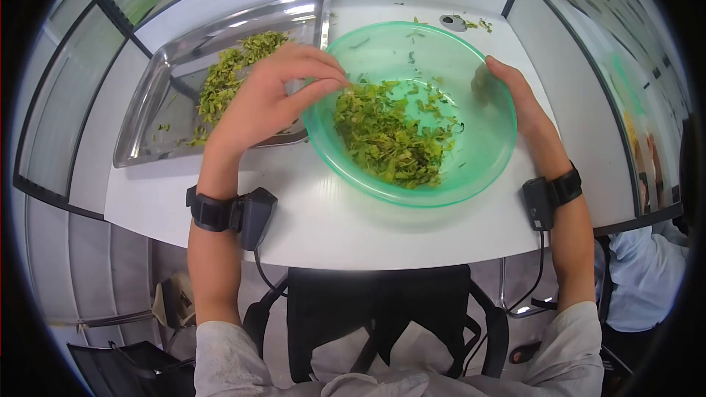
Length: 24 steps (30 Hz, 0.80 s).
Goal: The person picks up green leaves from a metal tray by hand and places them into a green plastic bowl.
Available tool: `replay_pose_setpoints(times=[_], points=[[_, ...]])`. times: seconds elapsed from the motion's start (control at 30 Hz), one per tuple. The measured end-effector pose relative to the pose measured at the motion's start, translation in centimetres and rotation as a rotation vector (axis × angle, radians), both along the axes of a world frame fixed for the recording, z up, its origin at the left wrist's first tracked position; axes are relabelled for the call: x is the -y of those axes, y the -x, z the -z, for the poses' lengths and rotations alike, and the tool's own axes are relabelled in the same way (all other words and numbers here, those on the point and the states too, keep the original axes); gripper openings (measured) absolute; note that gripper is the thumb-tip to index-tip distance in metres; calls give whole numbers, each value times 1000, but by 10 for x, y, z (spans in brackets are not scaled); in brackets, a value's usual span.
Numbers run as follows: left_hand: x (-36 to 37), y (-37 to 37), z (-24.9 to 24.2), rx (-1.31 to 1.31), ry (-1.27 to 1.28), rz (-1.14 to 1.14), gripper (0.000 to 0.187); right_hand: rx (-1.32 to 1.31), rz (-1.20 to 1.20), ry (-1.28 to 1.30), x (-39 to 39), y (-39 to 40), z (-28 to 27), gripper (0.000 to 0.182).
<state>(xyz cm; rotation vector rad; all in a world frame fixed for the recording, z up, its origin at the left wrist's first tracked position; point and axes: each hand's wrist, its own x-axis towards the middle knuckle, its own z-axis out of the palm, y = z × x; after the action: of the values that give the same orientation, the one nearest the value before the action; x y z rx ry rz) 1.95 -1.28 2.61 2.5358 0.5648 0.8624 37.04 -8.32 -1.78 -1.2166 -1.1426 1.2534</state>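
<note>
A translucent green plastic bowl (491,165) stands tilted toward me on the white table, with chopped green leaves (390,132) heaped in its left and lower part. My right hand (519,92) grips the bowl's right side, thumb at the rim and fingers behind the wall. My left hand (283,88) reaches over the bowl's left rim, its fingertips pinched together just above the leaves. What lies between those fingertips, if anything, is too small to make out. Behind the left hand is a shallow steel tray (140,132) holding more leaves (220,84), partly covered by the hand.
Leaf scraps lie at the back of the white table (323,228) around a round cable grommet (453,23). Partition panels (588,95) enclose the table on the sides and back. Each wrist wears a strapped black device (257,218) with a cable. Another person's sleeve (643,272) shows at lower right.
</note>
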Motion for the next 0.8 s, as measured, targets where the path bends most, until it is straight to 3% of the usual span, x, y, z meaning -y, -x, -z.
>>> replay_pose_setpoints(times=[0.1, 0.2, 0.27, 0.43, 0.5, 0.63, 0.8], points=[[-3, 5, -1, 129, 76, -163, 12, 8, -26, -7, -1, -2, 0, 36], [-13, 22, -5, 78, 138, -215, 10, 22, -18, -2, -1, -2, 0, 36], [-22, 28, -2, -50, 268, -413, 9, 19, -21, -5, -1, -2, 1, 36], [-33, 34, 13, -6, 231, -432, 11, -4, -36, -5, -2, -4, 2, 35], [-32, 39, 12, -295, 124, -597, 15, -10, -41, -13, -1, -3, 1, 35], [-35, 47, 20, -422, 178, -445, 18, -6, -80, -30, -2, -6, 1, 34], [-32, 37, 20, -419, 161, -417, 18, -7, -42, -11, -1, -3, 1, 35]])
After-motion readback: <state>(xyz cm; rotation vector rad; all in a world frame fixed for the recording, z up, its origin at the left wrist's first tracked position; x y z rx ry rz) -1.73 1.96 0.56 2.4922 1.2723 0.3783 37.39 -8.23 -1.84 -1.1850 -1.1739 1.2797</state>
